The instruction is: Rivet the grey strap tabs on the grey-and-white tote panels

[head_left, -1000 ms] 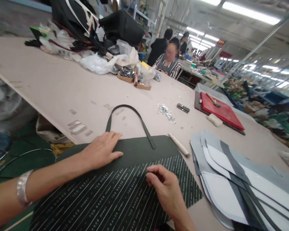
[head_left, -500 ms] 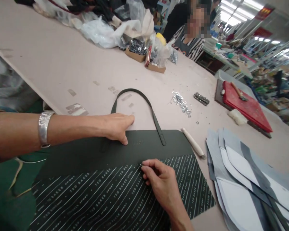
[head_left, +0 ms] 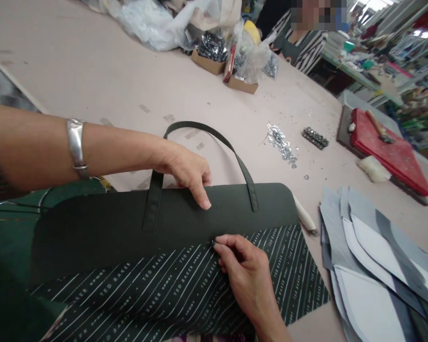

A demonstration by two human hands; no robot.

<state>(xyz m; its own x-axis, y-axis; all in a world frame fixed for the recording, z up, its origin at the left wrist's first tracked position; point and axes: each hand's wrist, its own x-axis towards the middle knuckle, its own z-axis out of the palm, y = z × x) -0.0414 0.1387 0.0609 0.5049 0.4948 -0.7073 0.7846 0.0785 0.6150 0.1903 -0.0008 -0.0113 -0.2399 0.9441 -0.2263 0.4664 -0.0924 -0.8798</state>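
A dark green bag panel [head_left: 103, 213] with a strap handle [head_left: 244, 166] and a striped, printed lining [head_left: 192, 280] lies in front of me. My left hand [head_left: 190, 171] grips the panel's upper edge between the handle's ends, thumb on the near face and fingers behind. Just below the panel, over the top of the lining, my right hand [head_left: 244, 266] is closed in a pinch. A tiny dark bit shows at its fingertips, too small to name. A pale rod-like tool [head_left: 306, 217] is partly hidden behind the panel's right end.
Stacked grey and white pieces [head_left: 367, 285] lie at the right. Beyond the panel are loose small metal pieces [head_left: 281, 145], a dark studded block [head_left: 315, 137] and a red board [head_left: 388, 147] with a hammer [head_left: 380, 126]. Boxes [head_left: 209, 61] and plastic bags [head_left: 160, 23] stand near a person.
My left hand has shifted from lying over the panel to gripping its upper edge, and the panel's left part is now raised. The right hand keeps its pinch; the whole view has shifted.
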